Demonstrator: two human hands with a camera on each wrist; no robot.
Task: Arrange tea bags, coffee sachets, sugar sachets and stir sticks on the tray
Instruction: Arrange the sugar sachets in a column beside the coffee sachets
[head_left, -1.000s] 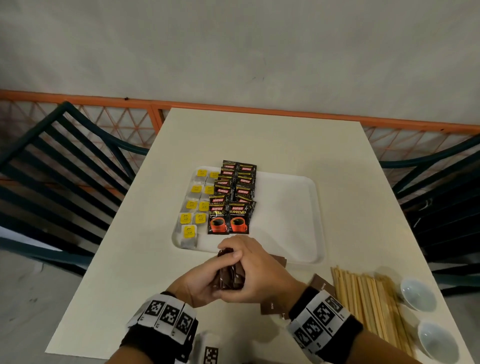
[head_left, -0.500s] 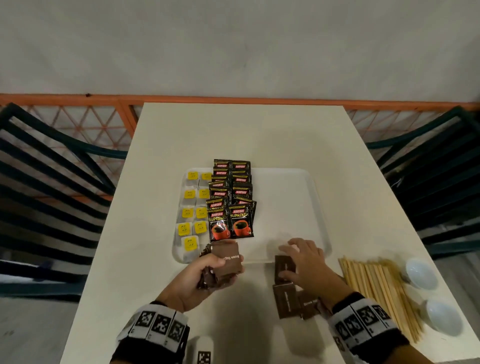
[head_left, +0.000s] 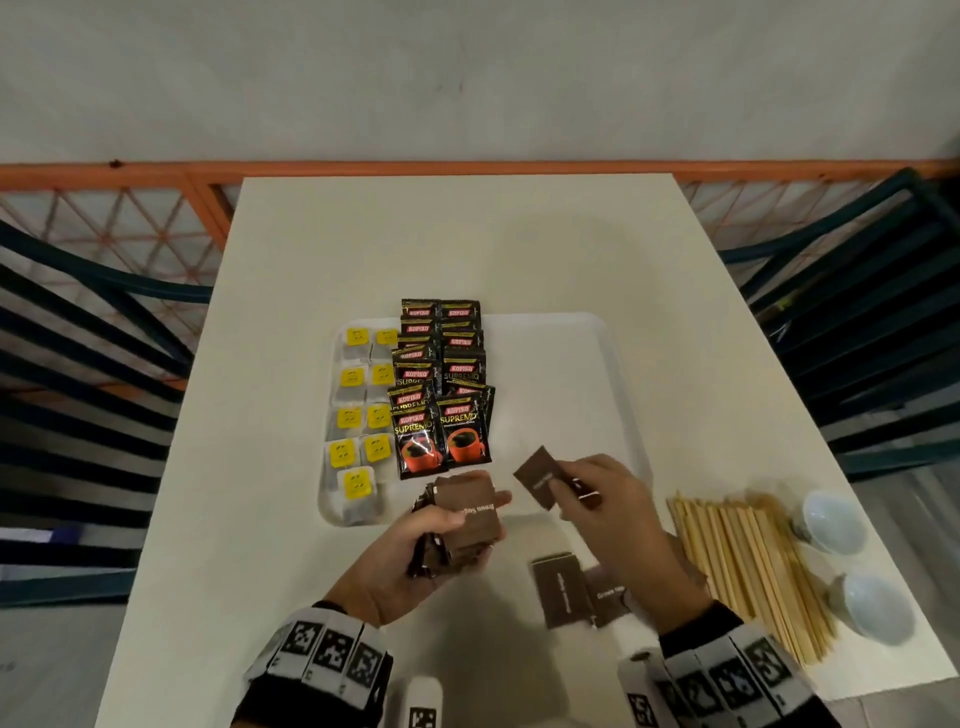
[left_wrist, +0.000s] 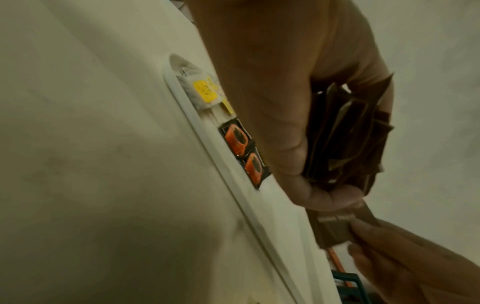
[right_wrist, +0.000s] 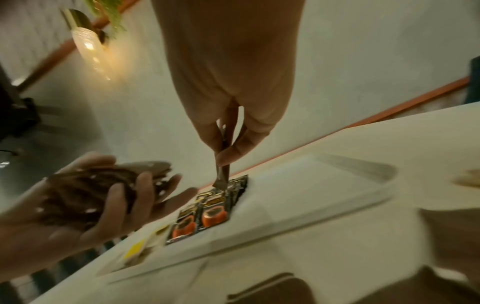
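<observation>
A white tray (head_left: 571, 364) holds yellow-tagged tea bags (head_left: 358, 410) on its left and black coffee sachets (head_left: 441, 384) beside them. Above the tray's near edge my left hand (head_left: 431, 545) grips a stack of brown sugar sachets (head_left: 467, 525); the same stack (left_wrist: 348, 135) shows edge-on in the left wrist view. My right hand (head_left: 597, 499) pinches one brown sugar sachet (head_left: 540, 475) just right of the stack, over the tray's near edge; that pinched sachet (right_wrist: 223, 162) hangs between thumb and finger. Two more sugar sachets (head_left: 566, 590) lie on the table. Wooden stir sticks (head_left: 748, 566) lie to the right.
Two small white bowls (head_left: 841, 566) sit at the table's right edge beside the sticks. Dark green chairs (head_left: 857, 312) flank the cream table (head_left: 467, 239) on both sides. An orange railing (head_left: 156, 171) runs behind the table.
My hands have parted. The right hand went to the loose sachets on the table, picked one up and lifted it toward the stack that the left hand holds.
</observation>
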